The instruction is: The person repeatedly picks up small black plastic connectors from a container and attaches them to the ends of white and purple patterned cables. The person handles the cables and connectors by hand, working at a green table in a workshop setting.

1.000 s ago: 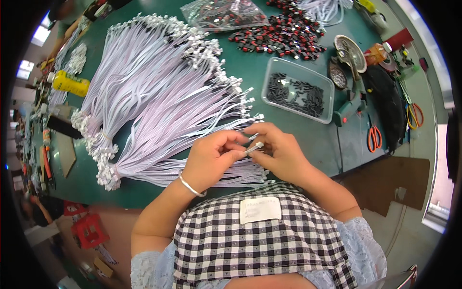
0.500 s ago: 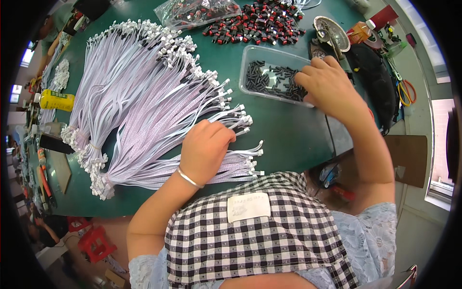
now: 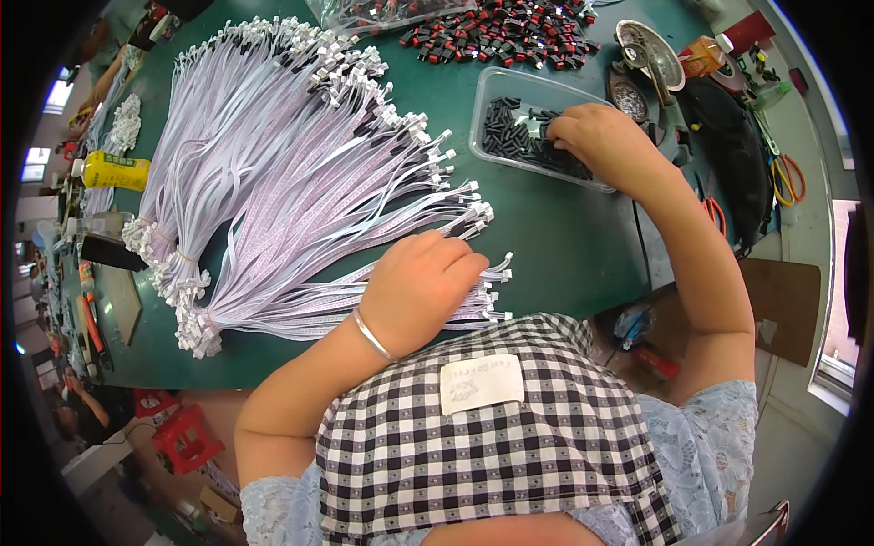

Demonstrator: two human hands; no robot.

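- The clear plastic tray (image 3: pixel 521 84) sits on the green counter (image 3: pixel 564 255), with many short black tubes (image 3: pixel 510 127) lying loose inside it.
- To the left of the tray, a large fan of pale ribbon cables (image 3: pixel 300 218) spreads over the counter, the loose ends with small white connectors (image 3: pixel 481 217) pointing toward the tray.
- Dark bits show just behind many connectors level with the tray and farther off; on the ends nearer the person than the tray, mostly white shows. This looks like work partway along, with the nearer cables probably left; the exact share cannot be told.
- The supply in the tray seems ample.
- The right hand (image 3: pixel 608 144) reaches over the tray's right part, its grip down among the tubes, fingers bent and fairly close together; whether a tube is pinched cannot be told.
- The left hand (image 3: pixel 421 282) is left of the tray and nearer the person, resting over the cable ends, fingers curled; its grip is hidden beneath, so whether it clamps a cable cannot be told.
- Beyond the tray lies a heap of red-and-black pieces (image 3: pixel 505 36).
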